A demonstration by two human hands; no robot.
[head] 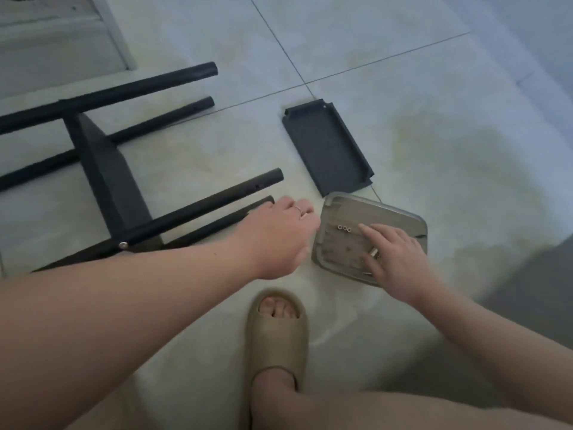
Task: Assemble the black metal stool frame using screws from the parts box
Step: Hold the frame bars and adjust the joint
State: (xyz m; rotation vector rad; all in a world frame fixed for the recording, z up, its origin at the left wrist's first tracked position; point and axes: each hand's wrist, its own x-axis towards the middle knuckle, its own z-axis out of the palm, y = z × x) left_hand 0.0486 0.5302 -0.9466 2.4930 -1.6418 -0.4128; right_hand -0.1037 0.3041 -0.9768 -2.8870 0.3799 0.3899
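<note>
Single view from a wide-angle camera worn on the head. It looks forward and steeply down onto the tiled floor [341, 41] from above. The person's forearms enter from the lower left and lower right, close to the lens, and the left hand [279, 234] and right hand [393, 256] meet near the centre. A slippered foot [276, 330] lies almost directly below, at bottom centre. The black stool frame [108, 181] fills the left side and is cut by the edge. The parts box [341, 243] sits just right of centre, with a black plate [325, 147] beyond it.
</note>
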